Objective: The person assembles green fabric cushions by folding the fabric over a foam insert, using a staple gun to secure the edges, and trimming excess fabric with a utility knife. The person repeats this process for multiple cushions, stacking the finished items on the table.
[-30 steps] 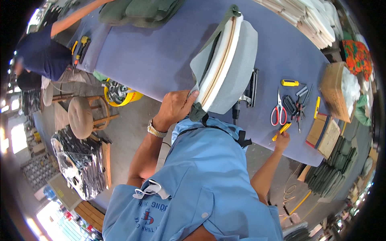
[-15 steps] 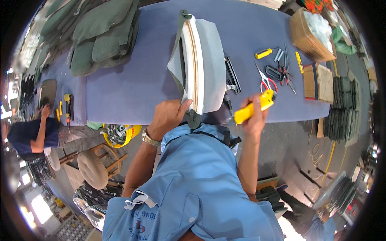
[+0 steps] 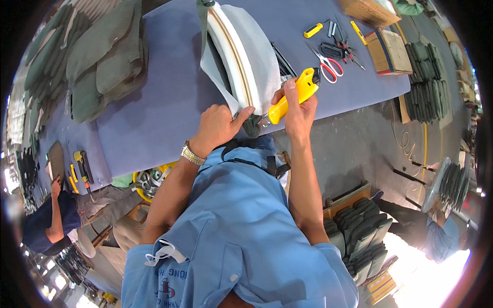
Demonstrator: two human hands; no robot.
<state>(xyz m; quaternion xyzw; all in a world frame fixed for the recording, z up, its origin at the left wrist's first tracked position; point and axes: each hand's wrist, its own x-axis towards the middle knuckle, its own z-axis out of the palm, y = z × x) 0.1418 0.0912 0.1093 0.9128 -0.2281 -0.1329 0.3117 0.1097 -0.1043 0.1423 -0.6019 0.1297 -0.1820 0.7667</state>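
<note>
Two hands at the near end of a grey padded cushion point(image 3: 246, 56) on a blue-grey table point(image 3: 154, 118).

The left hand point(image 3: 218, 126) pinches the cushion's loose fabric edge between thumb and fingers. Just right of the cushion, the right hand point(image 3: 298, 110) is closed around a yellow utility knife point(image 3: 294, 95), its tip by the cushion's near corner. Red-handled scissors point(image 3: 328, 64) lie farther right of the cushion; green pads point(image 3: 100, 56) are stacked well to its left.

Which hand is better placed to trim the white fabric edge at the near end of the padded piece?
Right. The right hand already grips the yellow utility knife, its tip beside the white fabric-covered padded piece. The left hand pinches the fabric edge, so it probably serves best holding it taut.
</note>
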